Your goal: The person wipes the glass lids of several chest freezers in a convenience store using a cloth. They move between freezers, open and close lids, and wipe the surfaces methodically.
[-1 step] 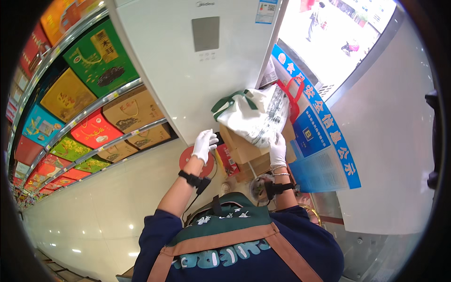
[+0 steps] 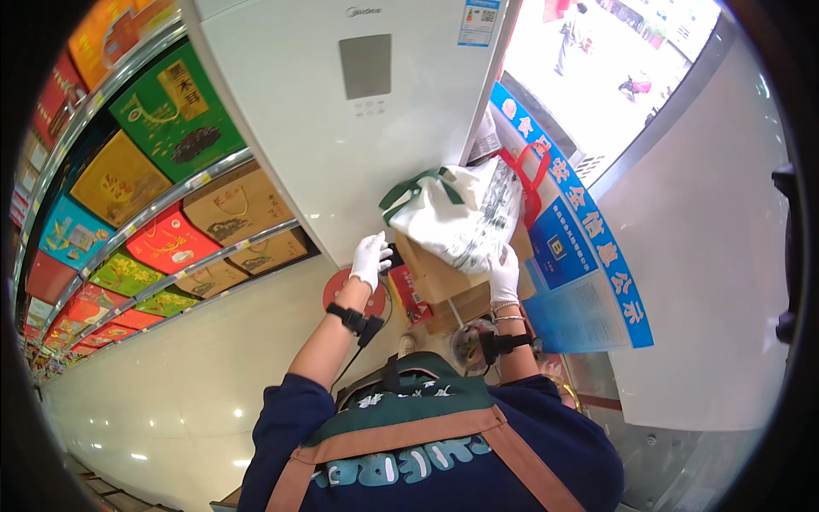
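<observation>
A white bag (image 2: 456, 218) with green handles lies on top of stacked cardboard boxes (image 2: 439, 286) beside a tall white cabinet unit (image 2: 341, 111). My right hand (image 2: 503, 275), in a white glove, grips the bag's lower right edge. My left hand (image 2: 371, 258), also gloved, has its fingers apart at the left corner of the top box, just beside the bag and holding nothing. Both wrists carry dark straps.
Shelves of colourful gift boxes (image 2: 171, 196) run along the left. A blue notice board (image 2: 580, 256) leans on the right by a glass front. A red round object (image 2: 341, 294) lies on the glossy pale floor (image 2: 171, 401). Red handles (image 2: 533, 171) show behind the bag.
</observation>
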{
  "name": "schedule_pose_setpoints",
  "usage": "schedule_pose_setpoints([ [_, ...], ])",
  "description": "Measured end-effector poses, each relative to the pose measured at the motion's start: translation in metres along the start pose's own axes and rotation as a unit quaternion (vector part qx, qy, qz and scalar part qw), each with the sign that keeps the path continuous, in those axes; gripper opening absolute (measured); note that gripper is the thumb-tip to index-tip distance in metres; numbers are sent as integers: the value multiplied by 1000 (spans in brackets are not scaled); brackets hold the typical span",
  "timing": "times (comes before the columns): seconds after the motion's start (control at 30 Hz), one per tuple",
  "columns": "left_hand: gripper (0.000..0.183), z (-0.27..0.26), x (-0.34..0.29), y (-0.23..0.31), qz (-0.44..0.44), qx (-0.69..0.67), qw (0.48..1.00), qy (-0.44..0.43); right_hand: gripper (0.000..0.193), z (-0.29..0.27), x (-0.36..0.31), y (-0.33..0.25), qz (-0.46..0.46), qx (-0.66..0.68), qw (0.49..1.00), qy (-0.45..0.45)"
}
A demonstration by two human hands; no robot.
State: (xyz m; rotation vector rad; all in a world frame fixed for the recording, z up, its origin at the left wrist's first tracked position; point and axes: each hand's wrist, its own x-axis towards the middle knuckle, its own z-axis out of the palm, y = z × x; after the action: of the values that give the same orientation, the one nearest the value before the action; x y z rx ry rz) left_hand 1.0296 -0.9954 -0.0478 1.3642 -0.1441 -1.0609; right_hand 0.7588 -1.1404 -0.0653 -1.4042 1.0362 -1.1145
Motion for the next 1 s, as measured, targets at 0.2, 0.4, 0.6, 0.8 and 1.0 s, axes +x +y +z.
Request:
schedule_pose_setpoints([
  [0.2, 65, 26, 120, -16, -108, -28, 989, 94, 36, -22, 58, 81, 135, 27, 989, 55],
  [0.4, 32, 87, 113, 22, 55, -51, 996, -55, 38, -11, 71, 103, 222, 45, 970, 85],
  [0.6, 10, 177, 18, 42, 523, 422, 717, -185, 25, -11, 68, 93, 233, 205, 950, -25],
  [0.8, 13, 154, 7, -19, 548, 618, 491, -277, 24, -22, 43, 109, 229, 376, 892, -102],
  [1.0, 16, 123, 28, -47, 568, 587, 500, -288, 27, -47, 41, 85, 398, 862, 314, 6],
])
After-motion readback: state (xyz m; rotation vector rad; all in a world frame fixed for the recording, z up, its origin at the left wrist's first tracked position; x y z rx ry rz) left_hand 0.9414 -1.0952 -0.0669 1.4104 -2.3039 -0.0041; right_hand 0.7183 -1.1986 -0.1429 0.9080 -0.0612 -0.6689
